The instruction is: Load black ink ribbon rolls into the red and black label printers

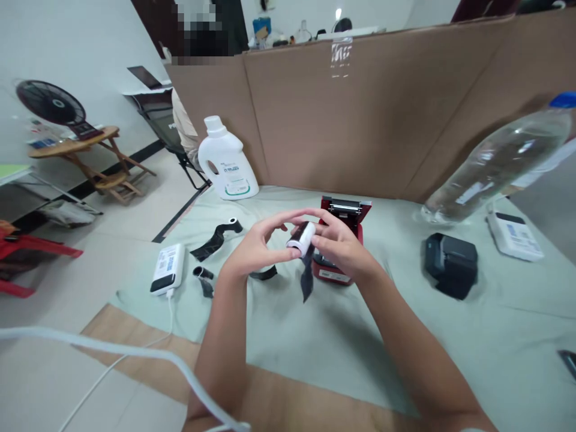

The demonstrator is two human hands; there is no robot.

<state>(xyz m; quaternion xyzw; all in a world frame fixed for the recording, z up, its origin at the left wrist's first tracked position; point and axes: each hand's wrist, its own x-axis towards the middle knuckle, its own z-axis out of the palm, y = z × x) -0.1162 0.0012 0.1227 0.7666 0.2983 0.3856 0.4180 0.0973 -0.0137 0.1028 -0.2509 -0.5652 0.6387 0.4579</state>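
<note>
Between my two hands is a small white roll (302, 238) partly wrapped in black film, with a loose black tail hanging below it. The fingers of my left hand (265, 243) are closed on its near left end. My right hand (338, 243) grips the other end with thumb and fingers. Behind the right hand stands a red label printer (333, 274), its lid raised, partly covered by that hand. Left of my hands lie a black-film roll (216, 239) with its strip unrolled, a smaller roll (203, 273) and a piece of black film (264, 274).
A white jug (228, 165) stands at the back left before a cardboard screen (333, 126). On the left lies a white power bank (167, 269) with a cable. A black device (450, 264), another white box (515, 236) and a large water bottle (495, 162) are at right.
</note>
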